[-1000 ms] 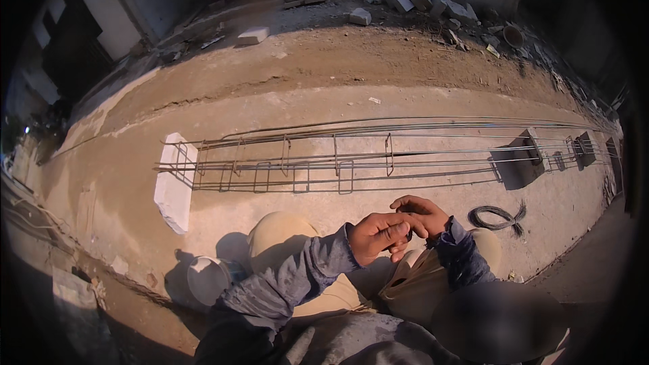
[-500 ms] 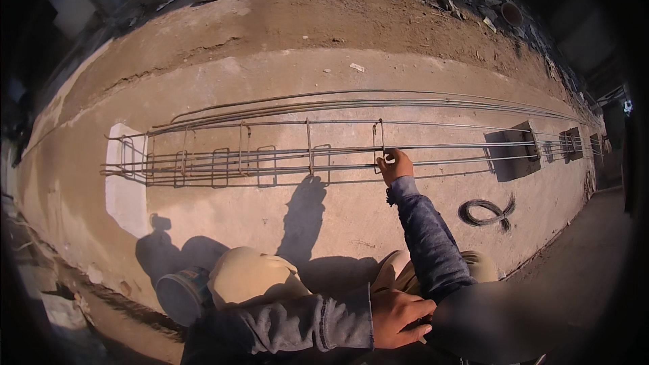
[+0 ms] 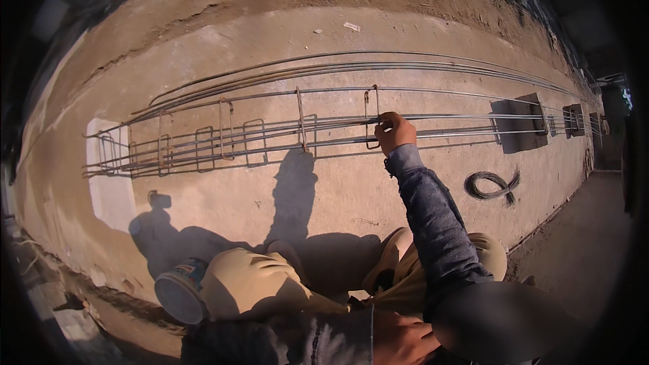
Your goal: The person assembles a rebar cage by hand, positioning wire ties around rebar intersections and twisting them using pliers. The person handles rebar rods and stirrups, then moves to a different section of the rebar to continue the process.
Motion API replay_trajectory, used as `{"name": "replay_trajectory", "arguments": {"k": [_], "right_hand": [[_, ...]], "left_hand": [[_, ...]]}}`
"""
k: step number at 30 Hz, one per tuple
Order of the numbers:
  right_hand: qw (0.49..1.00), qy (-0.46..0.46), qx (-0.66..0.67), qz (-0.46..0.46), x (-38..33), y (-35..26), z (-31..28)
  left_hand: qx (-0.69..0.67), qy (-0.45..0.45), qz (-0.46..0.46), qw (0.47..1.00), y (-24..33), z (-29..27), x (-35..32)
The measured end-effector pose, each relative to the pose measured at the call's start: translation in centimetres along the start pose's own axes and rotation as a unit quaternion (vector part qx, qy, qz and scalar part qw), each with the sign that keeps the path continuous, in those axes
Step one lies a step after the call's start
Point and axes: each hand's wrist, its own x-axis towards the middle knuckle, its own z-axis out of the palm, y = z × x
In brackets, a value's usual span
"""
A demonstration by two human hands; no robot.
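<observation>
A long cage of steel reinforcing bars point(image 3: 263, 134) lies across the concrete slab in front of me, with rectangular wire stirrups spaced along its left part. My right hand point(image 3: 395, 134) reaches up to the rightmost of these stirrups point(image 3: 377, 98). Its fingers are pinched together where the stirrup meets a long bar, and the fingertips partly cover that joint. Low in the picture, my left hand point(image 3: 402, 339) stays close to my lap with bent fingers. The lower edge and shadow conceal what it may hold.
Loose long bars point(image 3: 324, 67) lie beyond the cage. Dark blocks point(image 3: 526, 124) stand at its right part, a white slab point(image 3: 108, 192) under its left end. A coil of black wire point(image 3: 491, 185) lies at right, a bucket point(image 3: 181, 292) by my left knee. A dark blurred shape point(image 3: 514, 324) covers the lower right.
The view has tipped down, so the cage sits higher in the picture and my left hand lower. My right hand stays at the same stirrup, with its fingers a little more closed in.
</observation>
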Motion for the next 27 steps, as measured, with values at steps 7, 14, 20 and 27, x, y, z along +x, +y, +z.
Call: {"name": "replay_trajectory", "arguments": {"k": [7,14,20,27], "right_hand": [[1.000,0.019,-0.003,0.000,0.6,1.1,0.0],[0.999,0.036,-0.005,-0.016,0.5,1.3,0.1],[0.988,0.144,-0.004,-0.062,-1.6,-0.5,0.1],[0.975,0.101,-0.104,-0.167,-8.0,-6.3,6.1]], "left_hand": [[0.009,0.047,-0.002,0.999,-0.4,1.0,-0.6],[0.014,0.033,-0.005,0.999,-0.5,0.9,-0.4],[0.022,0.010,0.004,1.000,-0.5,0.3,-0.1],[0.055,-0.076,0.074,0.993,0.3,0.3,-0.3]]}}
